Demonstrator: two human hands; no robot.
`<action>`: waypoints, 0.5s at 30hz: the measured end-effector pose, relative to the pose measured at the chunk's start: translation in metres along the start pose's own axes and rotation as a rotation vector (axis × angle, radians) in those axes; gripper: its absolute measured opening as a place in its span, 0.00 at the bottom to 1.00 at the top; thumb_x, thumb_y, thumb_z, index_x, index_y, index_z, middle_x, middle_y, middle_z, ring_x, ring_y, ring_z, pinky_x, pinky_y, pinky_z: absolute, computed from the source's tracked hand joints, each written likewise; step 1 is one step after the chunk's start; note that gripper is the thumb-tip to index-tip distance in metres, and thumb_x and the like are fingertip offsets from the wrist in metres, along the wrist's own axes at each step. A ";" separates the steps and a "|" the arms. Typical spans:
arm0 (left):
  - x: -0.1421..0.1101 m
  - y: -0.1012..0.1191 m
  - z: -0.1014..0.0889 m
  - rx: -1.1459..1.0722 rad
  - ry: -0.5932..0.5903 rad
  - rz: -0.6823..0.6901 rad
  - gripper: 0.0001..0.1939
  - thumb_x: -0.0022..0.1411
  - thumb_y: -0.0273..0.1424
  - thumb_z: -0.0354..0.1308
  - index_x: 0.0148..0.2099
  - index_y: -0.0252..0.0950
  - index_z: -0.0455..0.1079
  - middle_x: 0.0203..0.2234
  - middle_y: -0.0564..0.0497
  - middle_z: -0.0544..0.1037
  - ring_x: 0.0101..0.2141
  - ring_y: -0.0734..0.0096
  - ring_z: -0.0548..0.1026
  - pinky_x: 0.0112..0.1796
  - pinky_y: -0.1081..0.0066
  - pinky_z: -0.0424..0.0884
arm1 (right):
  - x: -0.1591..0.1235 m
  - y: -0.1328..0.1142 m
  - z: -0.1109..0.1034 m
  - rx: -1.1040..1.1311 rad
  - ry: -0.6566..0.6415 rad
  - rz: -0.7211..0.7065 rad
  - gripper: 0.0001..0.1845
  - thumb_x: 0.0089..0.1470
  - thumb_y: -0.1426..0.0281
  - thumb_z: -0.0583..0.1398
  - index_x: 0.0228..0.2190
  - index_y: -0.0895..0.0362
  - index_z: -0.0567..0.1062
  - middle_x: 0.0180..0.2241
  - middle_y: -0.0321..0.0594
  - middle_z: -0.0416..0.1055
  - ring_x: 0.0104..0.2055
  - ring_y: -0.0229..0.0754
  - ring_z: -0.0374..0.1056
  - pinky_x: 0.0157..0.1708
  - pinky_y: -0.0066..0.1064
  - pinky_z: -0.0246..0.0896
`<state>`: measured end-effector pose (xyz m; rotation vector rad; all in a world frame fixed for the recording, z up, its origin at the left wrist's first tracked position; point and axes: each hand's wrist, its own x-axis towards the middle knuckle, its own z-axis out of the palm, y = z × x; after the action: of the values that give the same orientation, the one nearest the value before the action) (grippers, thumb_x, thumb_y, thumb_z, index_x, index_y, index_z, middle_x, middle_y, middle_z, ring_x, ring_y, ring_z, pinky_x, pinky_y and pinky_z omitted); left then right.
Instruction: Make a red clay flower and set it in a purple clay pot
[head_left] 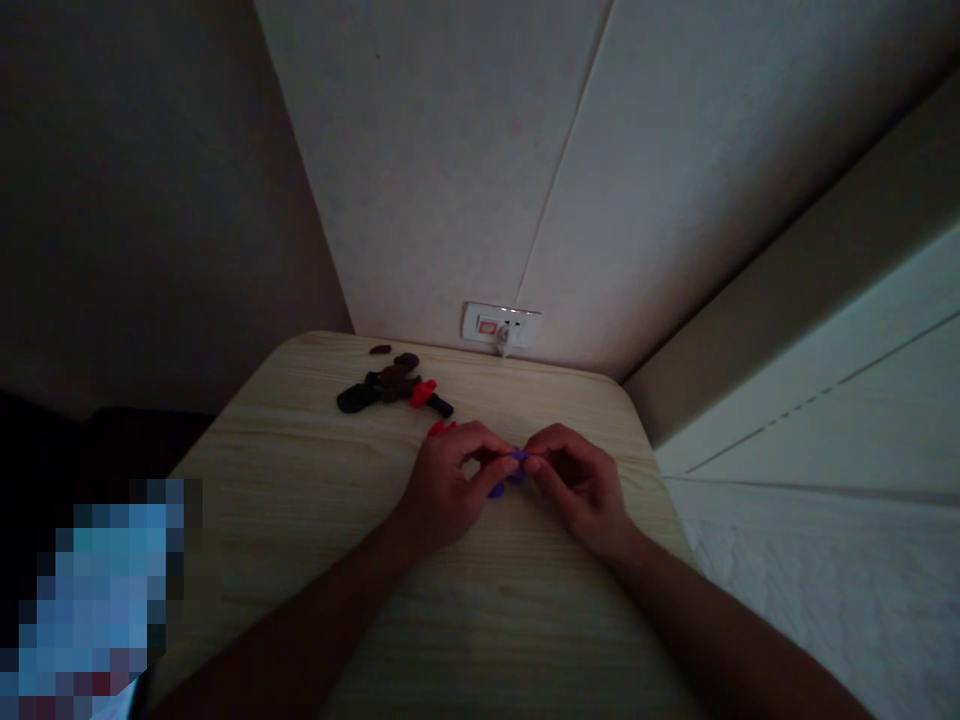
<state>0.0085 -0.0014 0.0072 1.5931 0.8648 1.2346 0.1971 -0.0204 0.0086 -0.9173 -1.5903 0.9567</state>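
My left hand (pixel 452 482) and my right hand (pixel 579 486) meet over the wooden table, both pinching a small piece of purple modelling clay (pixel 519 456) between thumb and fingertips. Just under the fingers, another purple bit (pixel 496 491) shows; whether it joins the pinched piece I cannot tell. A red piece (pixel 441 428) lies right behind my left hand, partly covered by it. Farther back and left is a cluster of clay-like lumps: brown (pixel 397 380), black (pixel 358 398) and a red one (pixel 423 393) with a dark stub (pixel 441 406) beside it.
The pale wood-grain table (pixel 300 500) has rounded back corners and meets the wall. A small brown bit (pixel 380 349) lies near its back edge. Low on the wall is a socket (pixel 480 325) with a plug in it. A blurred-out bright screen (pixel 105 590) stands at lower left.
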 end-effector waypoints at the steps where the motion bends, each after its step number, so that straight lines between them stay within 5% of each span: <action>1: 0.000 0.000 0.000 0.003 0.002 -0.001 0.04 0.61 0.29 0.65 0.33 0.35 0.78 0.27 0.50 0.79 0.30 0.70 0.77 0.33 0.72 0.74 | 0.000 -0.001 0.000 -0.002 0.002 0.008 0.02 0.63 0.69 0.65 0.36 0.54 0.78 0.33 0.38 0.72 0.33 0.37 0.69 0.33 0.28 0.67; 9: -0.001 -0.001 0.003 -0.149 -0.060 -0.107 0.06 0.63 0.32 0.64 0.39 0.35 0.77 0.30 0.50 0.81 0.31 0.69 0.79 0.33 0.72 0.76 | -0.004 0.001 0.000 0.055 -0.023 0.053 0.02 0.64 0.68 0.63 0.39 0.53 0.75 0.32 0.35 0.70 0.28 0.34 0.63 0.28 0.26 0.61; 15: 0.000 0.000 0.001 0.015 -0.061 -0.023 0.05 0.64 0.29 0.62 0.35 0.34 0.77 0.28 0.51 0.79 0.30 0.71 0.77 0.34 0.72 0.73 | -0.002 0.000 0.002 0.001 -0.069 0.068 0.03 0.64 0.67 0.64 0.38 0.54 0.75 0.31 0.36 0.71 0.30 0.36 0.66 0.30 0.28 0.63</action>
<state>0.0092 -0.0015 0.0072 1.6199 0.8533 1.1598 0.1958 -0.0227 0.0078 -0.9525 -1.6248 1.0464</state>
